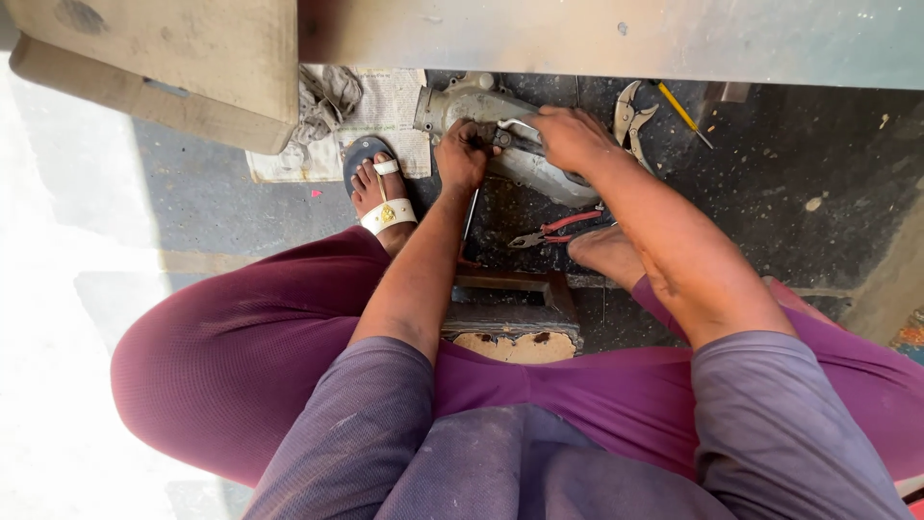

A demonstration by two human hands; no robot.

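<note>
A grey cast-metal machine part (481, 104) lies on the dark, oily floor between my feet. My left hand (463, 154) is closed around a thin metal tool whose shaft (471, 214) runs down from the fist, its tip at the part. My right hand (570, 137) presses on the part's upper side, fingers curled over a bright metal bracket (520, 127). Whether the right hand grips or only steadies the part is hard to tell.
Red-handled pliers (563, 227) lie on the floor by my right foot. Large locking pliers (630, 114) and a yellow-handled screwdriver (683, 114) lie further back. A rag on newspaper (332, 101) is beside my sandalled left foot (380, 188). A low wooden stool (515, 313) is under me.
</note>
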